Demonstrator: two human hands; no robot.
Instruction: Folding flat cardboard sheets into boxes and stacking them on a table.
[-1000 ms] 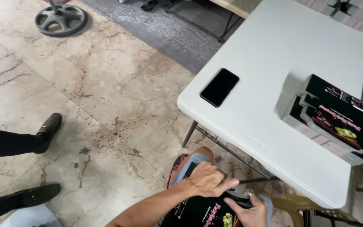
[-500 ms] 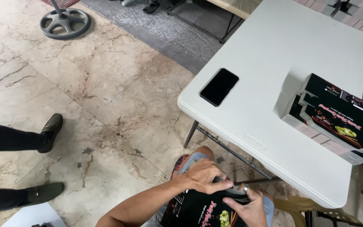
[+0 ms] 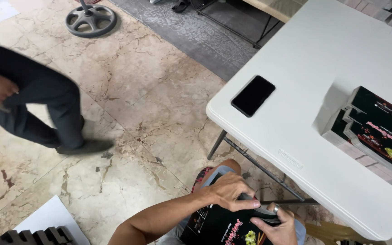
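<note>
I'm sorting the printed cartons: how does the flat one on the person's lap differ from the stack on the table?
The lap carton lies alone across the knees, gripped by the left hand and right hand; the table stack holds several cartons, untouched. The lap carton shows its black printed face; the stack also shows pale grey edges. Both share black print with a yellow-green picture.

Left hand [image 3: 232, 193]: forearm enters from the lower left, bare, extended toward the right. Fingers curled downward, knuckles up, closed in a grip. Right hand [image 3: 275, 224]: enters from the bottom edge, palm turned inward, fingers bent, ring visible on one finger. Both hands sit close together, fingertips nearly meeting, above the lap.
</note>
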